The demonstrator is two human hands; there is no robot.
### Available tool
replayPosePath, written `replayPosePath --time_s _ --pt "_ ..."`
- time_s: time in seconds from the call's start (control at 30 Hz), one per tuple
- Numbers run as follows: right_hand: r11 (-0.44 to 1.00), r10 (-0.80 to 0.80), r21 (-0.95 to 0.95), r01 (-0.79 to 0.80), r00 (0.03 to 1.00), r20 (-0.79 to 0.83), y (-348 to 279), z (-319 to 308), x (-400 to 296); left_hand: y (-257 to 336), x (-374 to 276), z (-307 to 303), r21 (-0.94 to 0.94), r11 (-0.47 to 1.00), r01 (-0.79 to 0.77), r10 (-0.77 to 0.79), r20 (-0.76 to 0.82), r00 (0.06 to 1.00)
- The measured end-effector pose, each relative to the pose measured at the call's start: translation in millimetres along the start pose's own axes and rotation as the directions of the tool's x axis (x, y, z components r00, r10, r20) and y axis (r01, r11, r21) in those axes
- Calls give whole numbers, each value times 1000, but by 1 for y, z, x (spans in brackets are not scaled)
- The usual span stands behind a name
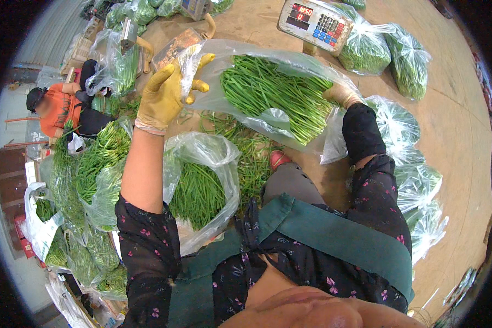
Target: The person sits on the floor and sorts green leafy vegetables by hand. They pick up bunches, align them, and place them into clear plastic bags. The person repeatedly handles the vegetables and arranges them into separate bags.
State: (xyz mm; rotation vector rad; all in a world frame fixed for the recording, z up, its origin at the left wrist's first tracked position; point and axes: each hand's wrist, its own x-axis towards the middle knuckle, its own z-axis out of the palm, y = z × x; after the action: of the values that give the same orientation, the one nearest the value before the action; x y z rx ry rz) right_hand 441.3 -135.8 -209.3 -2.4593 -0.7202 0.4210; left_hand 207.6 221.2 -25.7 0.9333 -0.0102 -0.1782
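A clear plastic bag [213, 78] is stretched between my two hands, lying sideways. Inside it is a thick bunch of Chinese chives [276, 96], pale cut ends to the right. My left hand [158, 98], in a yellow-stained glove, holds the gathered film at the bag's left end, its thumb and fingertips spread around the plastic. At the cut ends, my right hand [344, 95] grips the bunch; film partly covers this gloved hand and its fingertips are hidden among the stems. Below the left hand stands an open clear bag [225, 151] with more chives [197, 197] in it.
A digital scale's panel [315, 26] is lit beyond the bag. Tied bags of greens [408, 61] line the right side. Loose leaves [252, 164] litter the floor near my red shoe [279, 159]. At left, a person in orange [59, 104] sits beside heaped greens [102, 164].
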Motion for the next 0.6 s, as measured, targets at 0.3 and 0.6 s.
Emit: replayPosePath --time_s 0.3,0.6 --pt "939 221 -306 -156 956 190 32 70 37 -2 2 -10 101 994 -27 35 -82 996" --pt "966 -202 -182 182 974 -98 -1 27 -5 -15 -11 -24 350 936 -38 199 -438 877"
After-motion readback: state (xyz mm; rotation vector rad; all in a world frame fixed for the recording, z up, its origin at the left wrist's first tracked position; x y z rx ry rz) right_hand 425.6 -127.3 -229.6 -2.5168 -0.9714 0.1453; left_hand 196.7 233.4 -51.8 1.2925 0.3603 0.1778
